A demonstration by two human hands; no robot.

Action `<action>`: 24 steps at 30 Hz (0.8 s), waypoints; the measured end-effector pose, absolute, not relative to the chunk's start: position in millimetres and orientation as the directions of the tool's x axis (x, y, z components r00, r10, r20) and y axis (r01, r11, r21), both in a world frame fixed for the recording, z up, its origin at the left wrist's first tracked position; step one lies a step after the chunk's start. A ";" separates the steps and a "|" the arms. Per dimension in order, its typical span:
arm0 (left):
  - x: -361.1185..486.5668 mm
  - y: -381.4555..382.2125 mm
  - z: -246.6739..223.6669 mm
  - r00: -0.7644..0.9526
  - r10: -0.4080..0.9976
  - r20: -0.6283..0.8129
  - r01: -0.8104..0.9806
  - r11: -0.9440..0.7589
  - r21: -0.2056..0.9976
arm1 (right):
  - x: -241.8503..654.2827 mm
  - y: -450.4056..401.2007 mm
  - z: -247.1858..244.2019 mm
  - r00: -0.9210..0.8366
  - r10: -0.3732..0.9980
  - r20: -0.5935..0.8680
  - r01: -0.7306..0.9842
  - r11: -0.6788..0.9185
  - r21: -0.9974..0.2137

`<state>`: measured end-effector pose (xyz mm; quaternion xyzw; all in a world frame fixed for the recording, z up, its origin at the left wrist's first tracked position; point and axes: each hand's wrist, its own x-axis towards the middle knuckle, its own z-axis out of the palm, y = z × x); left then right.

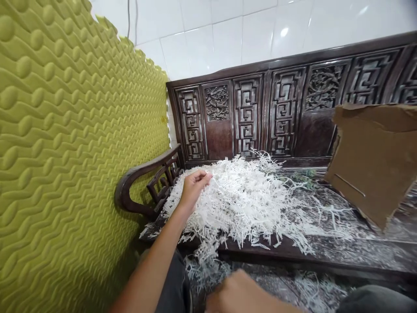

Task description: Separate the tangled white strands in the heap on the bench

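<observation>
White sprigs (241,195): spiky, finely branched, tangled heap.

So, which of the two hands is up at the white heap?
The left hand, its fingertips against the heap of white sprigs; the right hand is lower, blurred at the picture's bottom edge.

Single head cam: worn above the front edge of the wooden bench seat (368,252), pitched forward and down at close range, wide. White sprig heap (241,195) near centre, backrest (218,139) and tiled wall (202,48) beyond, foam mat (71,130) filling frame left.
</observation>
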<state>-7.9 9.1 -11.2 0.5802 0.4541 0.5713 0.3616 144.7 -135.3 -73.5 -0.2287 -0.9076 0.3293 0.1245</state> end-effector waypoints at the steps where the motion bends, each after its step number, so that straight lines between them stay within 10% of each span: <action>1: -4.1 5.1 -10.1 -0.029 0.941 0.339 0.129 -0.332 0.934 | 150.9 -125.6 -64.6 -0.821 0.561 0.100 0.386 0.676 -0.628; 9: 5.2 -10.0 -4.4 0.114 0.932 0.345 0.139 -0.359 0.923 | 207.5 -50.4 -7.9 -0.160 0.931 0.327 0.737 0.333 -0.588; 16: 20.2 -23.5 -5.3 0.266 0.906 0.329 0.008 -0.343 0.939 | 180.7 -58.0 -18.6 -0.324 0.938 0.121 0.261 0.212 -0.942; 24: 26.5 -25.0 -10.0 0.300 0.897 0.325 -0.007 -0.339 0.941 | 174.0 -55.4 -32.2 -0.393 0.919 0.020 0.076 0.055 -0.996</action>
